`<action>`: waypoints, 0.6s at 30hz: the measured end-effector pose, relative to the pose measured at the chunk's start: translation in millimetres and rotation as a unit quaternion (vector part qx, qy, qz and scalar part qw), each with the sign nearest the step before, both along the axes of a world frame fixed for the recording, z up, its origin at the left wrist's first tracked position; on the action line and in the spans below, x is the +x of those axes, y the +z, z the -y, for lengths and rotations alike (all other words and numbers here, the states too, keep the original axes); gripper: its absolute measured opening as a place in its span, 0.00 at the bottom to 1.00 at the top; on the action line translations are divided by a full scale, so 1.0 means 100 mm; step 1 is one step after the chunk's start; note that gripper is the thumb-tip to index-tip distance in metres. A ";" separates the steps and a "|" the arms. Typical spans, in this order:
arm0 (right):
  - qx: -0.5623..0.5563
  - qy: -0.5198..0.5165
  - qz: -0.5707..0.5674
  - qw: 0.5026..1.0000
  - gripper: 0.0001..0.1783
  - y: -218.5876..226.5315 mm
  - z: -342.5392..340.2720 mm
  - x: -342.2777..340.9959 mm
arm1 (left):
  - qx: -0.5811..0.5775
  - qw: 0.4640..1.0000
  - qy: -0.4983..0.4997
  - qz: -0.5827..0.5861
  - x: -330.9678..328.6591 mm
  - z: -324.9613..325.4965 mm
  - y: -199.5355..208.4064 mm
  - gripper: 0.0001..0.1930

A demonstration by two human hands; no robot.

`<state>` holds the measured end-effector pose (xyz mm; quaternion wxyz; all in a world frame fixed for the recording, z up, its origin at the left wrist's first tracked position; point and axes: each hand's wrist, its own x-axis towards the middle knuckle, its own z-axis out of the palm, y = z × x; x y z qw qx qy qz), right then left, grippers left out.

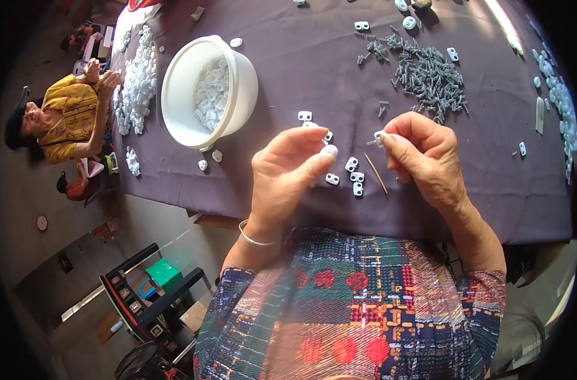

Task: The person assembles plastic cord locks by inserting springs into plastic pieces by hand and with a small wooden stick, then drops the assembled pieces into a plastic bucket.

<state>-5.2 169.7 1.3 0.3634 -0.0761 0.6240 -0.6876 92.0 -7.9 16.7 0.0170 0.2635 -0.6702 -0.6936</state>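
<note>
Plastic piece (379,135), likely light and stiff, suits edge gripping; right hand (428,155) pinches it centre-right, left hand (287,170) grip unclear.

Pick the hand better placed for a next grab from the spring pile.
Right hand, likely: it's nearer the spring pile; the left hand sits nearer the white tub. Right does pinch a small white piece, though.

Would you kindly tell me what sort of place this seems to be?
Probably a small workshop: a cloth-covered table bears a heap of small springs and a white tub holding small white pieces.
</note>
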 end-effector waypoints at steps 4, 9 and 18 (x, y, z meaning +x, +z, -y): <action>-0.010 -0.004 0.014 1.000 0.06 0.07 0.01 0.03 | 0.257 0.966 0.024 0.033 -0.07 0.02 -0.01 0.06; -0.008 -0.005 0.014 1.000 0.06 0.19 0.02 0.09 | 0.311 0.950 0.021 0.001 -0.07 -0.02 -0.02 0.06; 0.029 -0.015 -0.049 0.998 0.06 0.30 0.09 0.19 | 0.373 0.928 0.016 0.008 0.02 -0.07 -0.12 0.06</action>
